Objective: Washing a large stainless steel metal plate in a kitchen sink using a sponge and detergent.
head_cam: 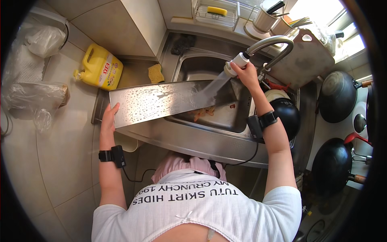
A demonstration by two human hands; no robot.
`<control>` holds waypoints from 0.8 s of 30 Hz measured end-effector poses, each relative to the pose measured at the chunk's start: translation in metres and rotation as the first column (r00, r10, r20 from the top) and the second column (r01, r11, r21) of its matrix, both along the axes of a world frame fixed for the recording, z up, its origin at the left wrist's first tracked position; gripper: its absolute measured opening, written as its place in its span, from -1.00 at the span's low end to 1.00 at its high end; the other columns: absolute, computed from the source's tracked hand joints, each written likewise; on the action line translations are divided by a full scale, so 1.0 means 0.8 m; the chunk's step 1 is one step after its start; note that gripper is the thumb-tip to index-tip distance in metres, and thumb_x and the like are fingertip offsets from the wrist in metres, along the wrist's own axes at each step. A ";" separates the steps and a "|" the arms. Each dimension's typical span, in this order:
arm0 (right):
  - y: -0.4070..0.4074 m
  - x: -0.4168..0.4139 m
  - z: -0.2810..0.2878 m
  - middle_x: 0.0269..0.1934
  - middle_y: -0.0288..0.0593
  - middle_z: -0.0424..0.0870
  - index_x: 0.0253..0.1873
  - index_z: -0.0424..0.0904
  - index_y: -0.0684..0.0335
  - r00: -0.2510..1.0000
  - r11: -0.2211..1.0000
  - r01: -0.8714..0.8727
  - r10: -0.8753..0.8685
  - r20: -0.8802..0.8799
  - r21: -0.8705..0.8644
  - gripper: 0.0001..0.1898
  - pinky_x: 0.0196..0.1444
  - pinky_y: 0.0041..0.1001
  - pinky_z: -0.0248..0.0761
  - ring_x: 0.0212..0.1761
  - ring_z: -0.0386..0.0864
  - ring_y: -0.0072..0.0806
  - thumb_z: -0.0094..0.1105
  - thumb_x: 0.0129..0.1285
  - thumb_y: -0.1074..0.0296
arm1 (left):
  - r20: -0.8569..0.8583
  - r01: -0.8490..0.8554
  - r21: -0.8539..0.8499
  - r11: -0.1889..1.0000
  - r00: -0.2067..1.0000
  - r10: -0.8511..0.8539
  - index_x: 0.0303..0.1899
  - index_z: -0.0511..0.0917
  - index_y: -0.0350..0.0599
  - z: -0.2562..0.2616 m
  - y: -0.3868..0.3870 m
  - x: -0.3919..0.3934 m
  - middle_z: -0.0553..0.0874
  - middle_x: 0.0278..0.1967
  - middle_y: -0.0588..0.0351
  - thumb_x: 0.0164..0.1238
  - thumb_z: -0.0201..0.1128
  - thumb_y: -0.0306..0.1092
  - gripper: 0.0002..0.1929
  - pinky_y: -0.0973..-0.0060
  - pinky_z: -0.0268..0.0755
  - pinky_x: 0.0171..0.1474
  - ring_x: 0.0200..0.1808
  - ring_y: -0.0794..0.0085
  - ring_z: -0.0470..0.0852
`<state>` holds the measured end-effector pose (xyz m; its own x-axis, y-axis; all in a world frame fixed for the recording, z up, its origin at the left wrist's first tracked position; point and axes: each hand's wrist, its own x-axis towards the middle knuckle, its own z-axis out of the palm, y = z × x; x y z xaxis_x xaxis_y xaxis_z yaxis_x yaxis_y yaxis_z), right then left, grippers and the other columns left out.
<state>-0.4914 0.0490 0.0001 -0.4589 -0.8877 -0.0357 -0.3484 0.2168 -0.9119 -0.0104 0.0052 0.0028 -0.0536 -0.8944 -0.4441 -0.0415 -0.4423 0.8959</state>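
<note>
My left hand point(109, 116) grips the left end of a long, flat metal panel point(151, 104) covered in water drops. The panel slants over the stainless steel sink point(242, 121), its right end down inside the basin. In my right hand point(246, 74) is the white spray head point(239, 62) of the faucet point(285, 42). A wide stream of water point(211, 87) pours from it onto the panel's right part. Orange and brown food scraps point(204, 113) lie on the sink floor below the panel.
Left of the sink are a yellow sponge point(156, 73) and a yellow detergent jug point(102, 68). A black bowl point(285, 116) sits right of the basin, by a cutting board point(302, 60). Black woks point(338, 96) hang farther right. A wire rack point(201, 12) stands behind.
</note>
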 end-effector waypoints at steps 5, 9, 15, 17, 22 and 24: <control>0.005 -0.005 0.010 -0.36 -0.04 0.59 -0.23 0.48 0.29 0.888 0.993 0.017 -0.070 -0.455 -0.120 -0.63 -0.26 -0.36 0.37 -0.31 0.56 -0.20 0.24 -0.06 0.14 | -0.048 -0.004 -0.004 1.000 0.999 0.004 0.04 0.29 -0.25 0.003 0.002 -0.001 0.52 -0.11 0.02 0.24 0.05 -0.34 -0.64 0.48 0.37 -0.10 -0.13 0.40 0.52; 0.001 -0.004 -0.001 -0.38 -0.08 0.59 -0.21 0.48 0.28 0.910 0.984 0.062 -0.123 -0.395 -0.165 -0.63 -0.27 -0.38 0.37 -0.33 0.56 -0.26 0.25 -0.05 0.13 | -0.046 -0.004 -0.003 1.000 0.999 0.004 0.05 0.28 -0.27 0.005 0.003 -0.004 0.52 -0.10 0.01 0.25 0.04 -0.35 -0.64 0.48 0.36 -0.08 -0.12 0.39 0.52; -0.015 0.007 -0.024 -0.43 -0.16 0.58 -0.22 0.47 0.38 0.991 0.988 0.064 -0.047 0.121 -0.139 -0.62 -0.46 -0.56 0.38 -0.49 0.52 -0.55 0.25 -0.01 0.16 | -0.043 0.015 0.002 1.000 0.999 -0.015 0.06 0.28 -0.25 0.001 0.001 -0.002 0.51 -0.09 0.03 0.24 0.05 -0.34 -0.63 0.47 0.35 -0.07 -0.11 0.39 0.50; -0.014 0.005 -0.021 -0.44 -0.17 0.57 -0.23 0.47 0.39 0.989 0.992 0.031 -0.013 0.145 -0.120 -0.62 -0.50 -0.58 0.37 -0.52 0.50 -0.57 0.25 -0.01 0.16 | -0.030 0.022 0.011 1.000 0.999 -0.021 0.06 0.28 -0.23 -0.001 0.000 0.000 0.51 -0.08 0.04 0.24 0.06 -0.33 -0.62 0.46 0.34 -0.05 -0.09 0.39 0.49; -0.004 0.000 -0.006 -0.45 -0.14 0.58 -0.23 0.47 0.38 0.998 0.999 -0.014 0.017 0.063 -0.042 -0.61 -0.46 -0.53 0.39 -0.50 0.54 -0.48 0.25 -0.02 0.15 | -0.053 0.018 0.006 1.000 0.998 -0.018 0.06 0.29 -0.23 0.000 0.000 0.000 0.51 -0.08 0.05 0.24 0.06 -0.34 -0.62 0.45 0.34 -0.04 -0.08 0.39 0.49; 0.001 -0.008 -0.002 -0.43 -0.09 0.59 -0.21 0.47 0.35 0.932 0.987 -0.017 -0.041 -0.359 -0.158 -0.60 -0.36 -0.43 0.40 -0.43 0.57 -0.33 0.25 -0.04 0.13 | -0.069 0.022 0.003 1.000 0.997 -0.022 0.06 0.29 -0.23 -0.002 0.000 0.002 0.51 -0.07 0.05 0.24 0.06 -0.34 -0.62 0.45 0.34 -0.04 -0.09 0.39 0.49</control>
